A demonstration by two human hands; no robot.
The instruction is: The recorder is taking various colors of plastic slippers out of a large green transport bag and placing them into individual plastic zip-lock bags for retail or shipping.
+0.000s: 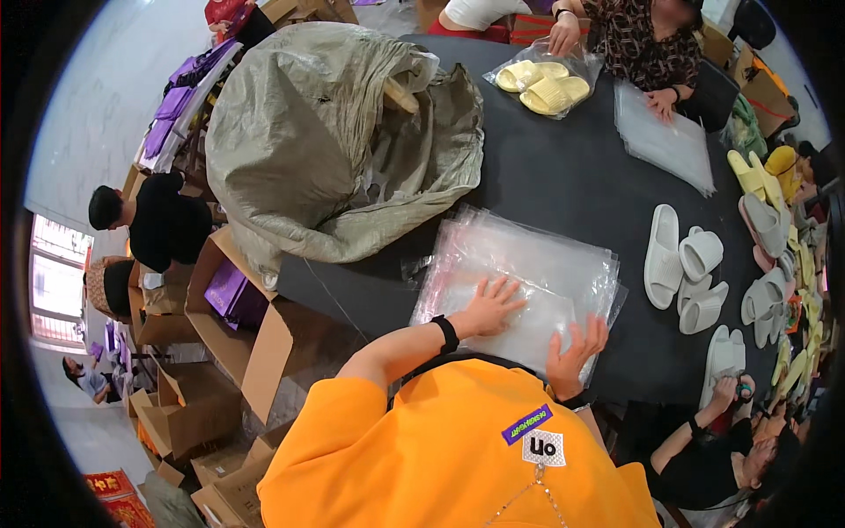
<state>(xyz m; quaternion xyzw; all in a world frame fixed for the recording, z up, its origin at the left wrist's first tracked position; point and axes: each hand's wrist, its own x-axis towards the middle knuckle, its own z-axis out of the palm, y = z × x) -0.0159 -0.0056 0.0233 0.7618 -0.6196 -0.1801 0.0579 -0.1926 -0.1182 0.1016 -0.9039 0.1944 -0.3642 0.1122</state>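
A thick stack of clear plastic bags (546, 251) lies on the dark table in front of me. My left hand (489, 310) presses flat on the bags with its fingers spread. At the near right edge of the stack is my right hand (575, 355), its fingers raised and apart, the palm side against the bags. Neither hand has closed on anything. To the right of the stack are pale grey slides (664, 255) and several more grey slides (701, 308) lying loosely together.
A large grey-green woven sack (299, 132) slumps open at the table's far left. Across the dark table (546, 172), a person's hands touch bagged yellow slides (554, 94) and another stack of clear bags (664, 132). A co-worker handles slides at right. Open cardboard boxes (198, 400) crowd the left floor.
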